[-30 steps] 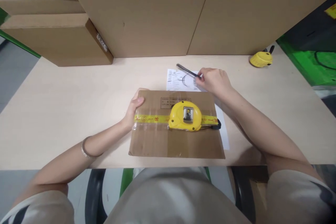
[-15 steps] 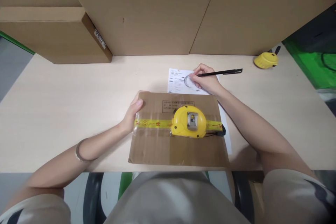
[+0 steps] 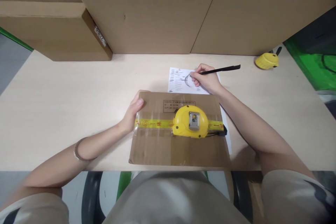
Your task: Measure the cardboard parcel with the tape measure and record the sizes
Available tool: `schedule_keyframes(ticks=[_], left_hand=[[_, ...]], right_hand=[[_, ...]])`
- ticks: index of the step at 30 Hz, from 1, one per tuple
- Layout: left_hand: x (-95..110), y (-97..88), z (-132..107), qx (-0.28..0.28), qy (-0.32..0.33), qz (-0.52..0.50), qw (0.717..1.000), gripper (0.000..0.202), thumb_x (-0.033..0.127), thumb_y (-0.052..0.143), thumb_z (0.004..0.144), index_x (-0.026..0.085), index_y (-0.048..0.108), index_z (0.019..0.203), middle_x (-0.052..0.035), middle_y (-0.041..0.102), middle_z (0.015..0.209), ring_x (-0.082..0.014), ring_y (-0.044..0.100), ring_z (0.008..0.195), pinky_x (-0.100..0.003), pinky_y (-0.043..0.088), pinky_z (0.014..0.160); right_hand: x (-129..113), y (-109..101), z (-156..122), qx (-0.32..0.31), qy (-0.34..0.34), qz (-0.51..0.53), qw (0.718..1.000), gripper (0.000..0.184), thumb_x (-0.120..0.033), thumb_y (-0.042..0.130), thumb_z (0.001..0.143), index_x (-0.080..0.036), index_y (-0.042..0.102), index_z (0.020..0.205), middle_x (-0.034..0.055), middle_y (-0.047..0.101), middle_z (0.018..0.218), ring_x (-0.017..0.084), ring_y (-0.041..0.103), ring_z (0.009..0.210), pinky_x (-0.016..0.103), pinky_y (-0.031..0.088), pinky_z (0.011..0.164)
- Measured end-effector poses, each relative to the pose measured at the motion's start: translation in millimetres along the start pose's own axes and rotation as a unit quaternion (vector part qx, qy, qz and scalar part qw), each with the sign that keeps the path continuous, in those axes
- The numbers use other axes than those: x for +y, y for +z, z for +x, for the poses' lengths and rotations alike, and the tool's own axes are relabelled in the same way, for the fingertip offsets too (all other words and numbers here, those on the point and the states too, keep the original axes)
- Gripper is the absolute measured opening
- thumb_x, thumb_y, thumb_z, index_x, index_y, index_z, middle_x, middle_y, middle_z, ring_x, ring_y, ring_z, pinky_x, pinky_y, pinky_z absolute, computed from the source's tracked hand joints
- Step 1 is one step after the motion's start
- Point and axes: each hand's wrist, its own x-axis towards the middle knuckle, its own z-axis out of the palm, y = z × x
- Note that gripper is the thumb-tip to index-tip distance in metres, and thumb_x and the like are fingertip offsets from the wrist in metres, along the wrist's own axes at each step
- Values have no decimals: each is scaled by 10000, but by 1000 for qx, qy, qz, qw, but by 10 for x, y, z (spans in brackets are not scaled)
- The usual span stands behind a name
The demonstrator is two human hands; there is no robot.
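Broadly, the desk [image 3: 65, 105] bears cartons [image 3: 157, 10] at the back and a flat box [image 3: 157, 143] at its near edge. Paper [image 3: 178, 82] shows behind the box, and a tape measure [image 3: 190, 121] lies on top. The left hand [image 3: 131, 112] has its grip closed on the box's left edge. The right hand [image 3: 207, 80] pinches a pen [image 3: 223, 70], tip on the paper.

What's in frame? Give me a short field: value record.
left hand: grips the left edge of the flat carton, thumb on top
right hand: holds a black pen, tip on the paper sheet
paper sheet: printed, beyond the flat carton and partly under it
on carton: yellow tape measure, lying across a yellow tape strip
table: pale surface
back: large cartons along the far edge
far right: second tape measure, yellow, untouched
left wrist: bracelet
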Motion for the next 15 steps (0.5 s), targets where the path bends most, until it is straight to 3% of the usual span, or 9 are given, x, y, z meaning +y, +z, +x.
schedule_keyframes(ticks=[5, 10, 15], left_hand=[[12, 9, -10, 11, -7, 5, 1000, 542, 709, 754, 841, 212, 666, 1039, -65, 734, 1034, -316, 717, 1111, -409, 591, 854], [3, -2, -19, 13, -17, 3, 1000, 550, 718, 754, 837, 213, 677, 1042, -71, 749, 1061, -330, 726, 1119, -410, 596, 832], [-2, -10, -9, 9, -11, 9, 1000, 531, 708, 741, 854, 216, 678, 1041, -75, 754, 1075, -322, 722, 1121, -406, 594, 827]], right_hand=[[-15, 8, -9, -5, 3, -16, 1000, 301, -70, 804, 804, -190, 563, 670, -1, 663, 565, 51, 525, 416, 154, 438, 391], [-8, 10, -3, 2, 3, -20, 1000, 365, -66, 829, 744, -213, 506, 661, -29, 625, 540, 66, 519, 428, 165, 437, 386], [-48, 8, -10, -6, 6, -22, 1000, 317, -68, 800, 794, -202, 540, 670, -10, 650, 561, 59, 537, 445, 155, 461, 408]])
